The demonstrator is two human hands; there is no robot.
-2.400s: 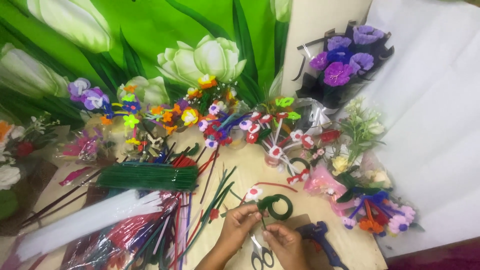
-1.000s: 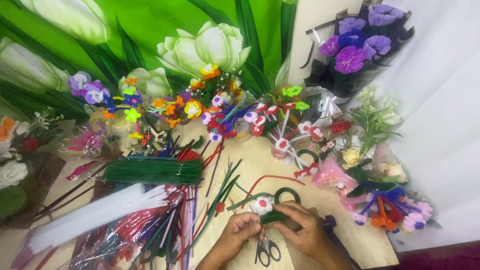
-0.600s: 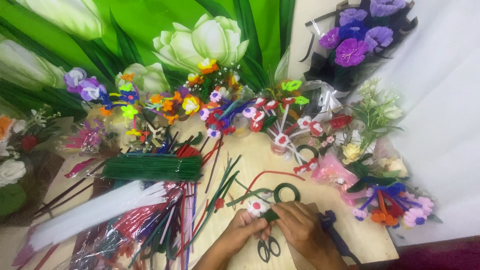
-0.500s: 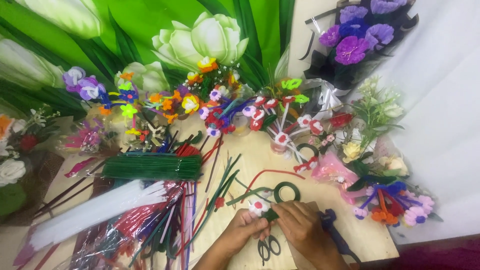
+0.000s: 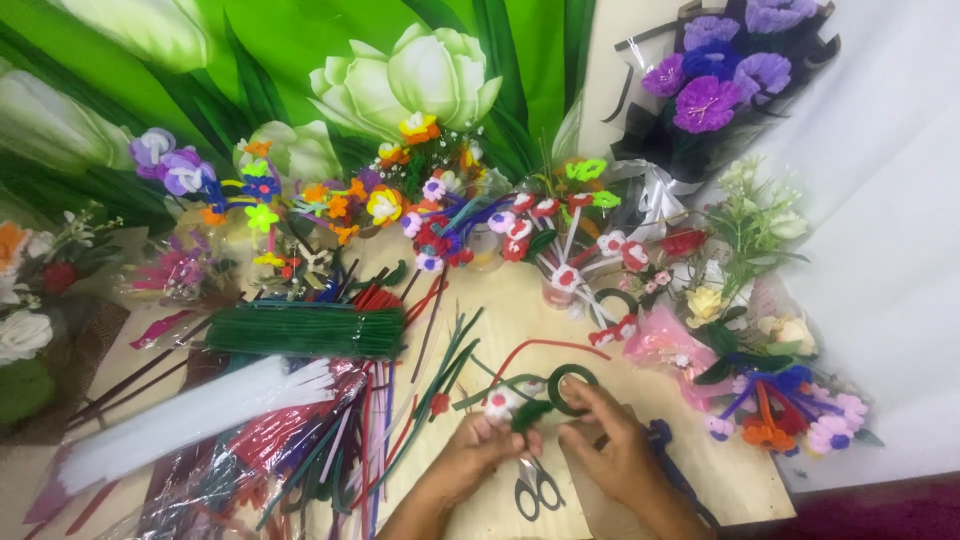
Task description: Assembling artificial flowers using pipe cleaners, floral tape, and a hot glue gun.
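Here, left hand (image 5: pixel 478 447) pinches the flower stem (image 5: pixel 527 413) beside the scissors (image 5: pixel 537 487), steadying it; right hand (image 5: pixel 612 448) grips the green tape roll (image 5: pixel 572 388).

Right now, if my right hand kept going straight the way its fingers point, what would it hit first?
Probably the green tape roll: the right hand points up-left and its fingertips already seem to touch it, though depth is unclear.

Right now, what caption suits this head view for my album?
Two hands, left hand and right hand, wrap a small flower with green tape roll above scissors.
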